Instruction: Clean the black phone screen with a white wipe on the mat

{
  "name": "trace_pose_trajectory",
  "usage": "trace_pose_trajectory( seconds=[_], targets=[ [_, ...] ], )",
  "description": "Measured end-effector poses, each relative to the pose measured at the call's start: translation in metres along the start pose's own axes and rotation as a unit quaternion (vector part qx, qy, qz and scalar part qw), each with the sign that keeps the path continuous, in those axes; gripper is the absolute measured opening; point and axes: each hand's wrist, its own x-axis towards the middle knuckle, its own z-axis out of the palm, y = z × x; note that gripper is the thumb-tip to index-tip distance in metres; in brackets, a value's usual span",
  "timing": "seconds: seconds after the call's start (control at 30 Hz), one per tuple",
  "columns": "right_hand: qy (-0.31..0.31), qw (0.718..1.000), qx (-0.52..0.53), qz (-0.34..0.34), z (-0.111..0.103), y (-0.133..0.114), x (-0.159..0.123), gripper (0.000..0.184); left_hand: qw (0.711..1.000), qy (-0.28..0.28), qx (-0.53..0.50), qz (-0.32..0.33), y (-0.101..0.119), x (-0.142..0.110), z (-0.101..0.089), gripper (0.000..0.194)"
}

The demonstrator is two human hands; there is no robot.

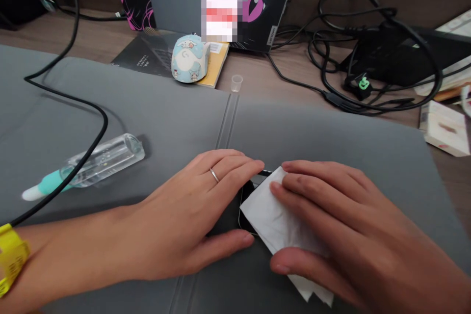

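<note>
A dark, glossy phone (247,220) with a thin metal rim lies flat on the grey desk mat, mostly covered. My left hand (191,206), with a ring on one finger, spans its left end, fingers at the far edge and thumb by the near edge. Over the phone's right part spreads a folded white tissue (272,211). My right hand (338,221) presses this tissue down, fingers on top and thumb at its near side. How far the phone reaches under the tissue is hidden.
Left on the mat (331,132) lies a clear spray bottle (106,159) with a teal neck, crossed by a black cable (99,108). Behind are a mouse (190,59), a small clear cap (236,83), a laptop (172,5), tangled cables (331,73) and a white box (445,130).
</note>
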Motion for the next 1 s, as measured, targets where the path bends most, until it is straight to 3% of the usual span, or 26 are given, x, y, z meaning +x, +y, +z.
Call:
trace_pose_trajectory(
  seconds=[0.47, 0.63, 0.87, 1.0],
  targets=[
    [-0.013, 0.998, 0.038, -0.051, 0.003, -0.007, 0.008, 0.066, 0.999, -0.003, -0.034, 0.003, 0.001, 0.0, -0.004, 0.076],
    [-0.007, 0.994, 0.074, -0.085, 0.006, -0.006, 0.001, 0.05, 1.0, 0.0, -0.019, 0.002, 0.001, 0.001, -0.003, 0.078],
    [0.04, 0.991, 0.119, -0.053, 0.009, -0.005, -0.007, 0.028, 1.0, -0.006, -0.012, 0.006, 0.0, 0.0, -0.001, 0.083],
    [0.039, 0.993, 0.095, -0.066, 0.012, -0.006, -0.006, 0.03, 1.0, 0.003, -0.008, 0.015, 0.0, -0.001, -0.002, 0.077]
  ],
)
